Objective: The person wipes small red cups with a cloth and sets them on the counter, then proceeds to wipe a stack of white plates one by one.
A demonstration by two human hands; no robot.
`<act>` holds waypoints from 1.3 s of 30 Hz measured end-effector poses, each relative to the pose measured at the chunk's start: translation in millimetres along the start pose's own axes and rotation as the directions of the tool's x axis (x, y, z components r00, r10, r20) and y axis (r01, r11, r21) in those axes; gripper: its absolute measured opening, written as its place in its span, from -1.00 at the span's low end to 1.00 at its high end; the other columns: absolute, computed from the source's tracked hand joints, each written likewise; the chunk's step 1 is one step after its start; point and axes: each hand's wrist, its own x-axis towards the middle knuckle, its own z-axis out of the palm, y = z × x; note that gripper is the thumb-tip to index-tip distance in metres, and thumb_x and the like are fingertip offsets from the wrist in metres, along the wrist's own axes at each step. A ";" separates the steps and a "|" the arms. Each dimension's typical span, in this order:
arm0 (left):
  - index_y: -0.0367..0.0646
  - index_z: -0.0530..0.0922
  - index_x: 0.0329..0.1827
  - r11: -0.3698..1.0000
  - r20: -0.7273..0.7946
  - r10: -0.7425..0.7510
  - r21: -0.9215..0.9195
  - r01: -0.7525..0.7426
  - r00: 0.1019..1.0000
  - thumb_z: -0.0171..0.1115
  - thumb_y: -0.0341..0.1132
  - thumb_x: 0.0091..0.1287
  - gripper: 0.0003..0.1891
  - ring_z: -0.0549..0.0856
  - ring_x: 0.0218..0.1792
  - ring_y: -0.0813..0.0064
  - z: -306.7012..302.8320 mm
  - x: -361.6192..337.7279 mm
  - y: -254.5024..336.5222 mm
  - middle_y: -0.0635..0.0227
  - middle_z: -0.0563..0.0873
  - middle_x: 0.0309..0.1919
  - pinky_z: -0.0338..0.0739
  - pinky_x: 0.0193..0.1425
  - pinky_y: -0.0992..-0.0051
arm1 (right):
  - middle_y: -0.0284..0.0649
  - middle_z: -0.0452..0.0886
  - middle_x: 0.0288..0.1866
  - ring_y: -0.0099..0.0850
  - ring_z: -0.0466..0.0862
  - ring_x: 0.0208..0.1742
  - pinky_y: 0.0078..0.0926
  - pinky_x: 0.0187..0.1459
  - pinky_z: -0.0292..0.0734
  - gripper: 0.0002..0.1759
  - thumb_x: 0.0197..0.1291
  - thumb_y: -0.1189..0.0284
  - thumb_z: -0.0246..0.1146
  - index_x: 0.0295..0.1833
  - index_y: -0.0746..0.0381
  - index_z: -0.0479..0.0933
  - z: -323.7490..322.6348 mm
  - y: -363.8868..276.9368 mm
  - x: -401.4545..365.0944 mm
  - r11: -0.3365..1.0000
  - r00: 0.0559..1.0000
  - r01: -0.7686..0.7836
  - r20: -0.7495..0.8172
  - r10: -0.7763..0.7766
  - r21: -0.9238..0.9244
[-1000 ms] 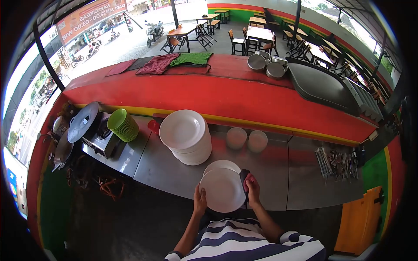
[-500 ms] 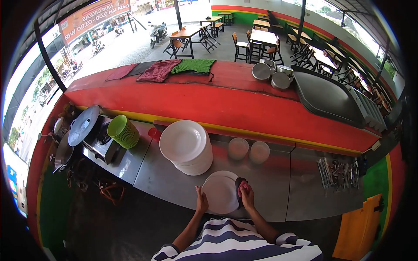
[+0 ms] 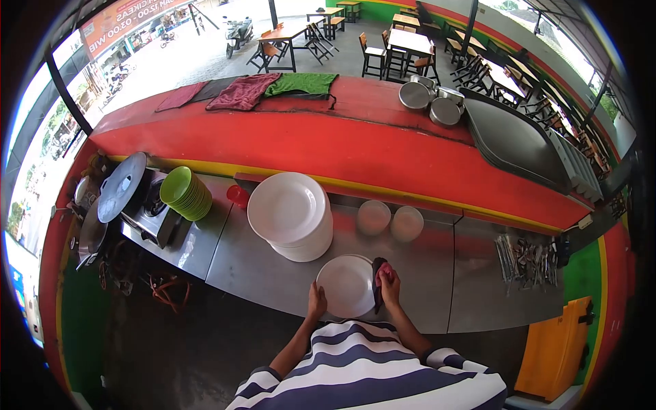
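A white plate (image 3: pixel 345 287) is in front of me at the counter's near edge, with another pale rim showing just behind it. My left hand (image 3: pixel 316 301) is closed on the plate's left rim. In my right hand (image 3: pixel 390 287) is a bunched dark and pink cloth (image 3: pixel 378 279), pressed against the right rim. Beyond the plate stands a tall stack of white plates (image 3: pixel 287 208). Two stacks of clear bowls, one (image 3: pixel 374 216) beside the other (image 3: pixel 407 224), sit to the right of it.
Green bowls (image 3: pixel 184 195) are stacked beside a stove (image 3: pixel 150 219) on the left, near a red cup (image 3: pixel 238 195). Cutlery (image 3: pixel 526 261) lies at the right end of the steel counter (image 3: pixel 410 301). Cloths (image 3: pixel 242 92), metal pots (image 3: pixel 445 111) and trays (image 3: pixel 519 140) rest on the red ledge.
My left hand has gone from extended fingers beside the plate to closing on its left rim. The cloth stays in my right hand at the right rim. The camera view has shifted slightly.
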 end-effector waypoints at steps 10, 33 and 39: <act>-0.38 0.36 0.35 0.968 0.172 0.051 0.234 -0.091 0.984 0.17 -0.05 0.45 -0.40 0.55 0.11 -0.14 -15.6 26.2 -3.6 -0.20 0.58 0.09 0.43 0.20 0.01 | -0.38 0.59 -0.25 -0.56 0.53 -0.20 -0.55 -0.10 0.45 -0.68 0.32 0.22 0.35 -0.10 0.27 0.57 4.3 -7.1 -1.6 1.000 0.996 -0.022 -0.084 0.020 -0.020; -0.21 0.65 -0.05 0.857 0.732 0.473 -0.252 -0.450 0.491 0.32 -0.15 0.41 -0.72 0.76 -0.33 0.45 -48.1 -8.0 223.1 0.29 0.79 -0.33 0.61 -0.21 0.44 | -0.33 0.53 -0.29 -0.52 0.47 -0.25 -0.46 -0.17 0.43 -0.68 0.26 0.25 0.38 -0.12 0.25 0.49 87.8 5.1 12.4 0.993 0.979 0.103 -0.181 -0.090 0.064; -0.21 0.64 -0.08 0.830 0.760 0.535 -0.390 -0.399 0.369 0.38 -0.12 0.37 -0.68 0.75 -0.22 0.39 -28.1 -17.7 228.2 0.27 0.76 -0.28 0.58 -0.15 0.37 | -0.06 0.65 -0.16 -0.24 0.61 -0.12 -0.29 0.00 0.50 -0.56 0.19 0.19 0.40 0.02 0.26 0.52 107.9 8.8 10.9 0.993 0.944 0.051 -0.318 -0.082 -0.104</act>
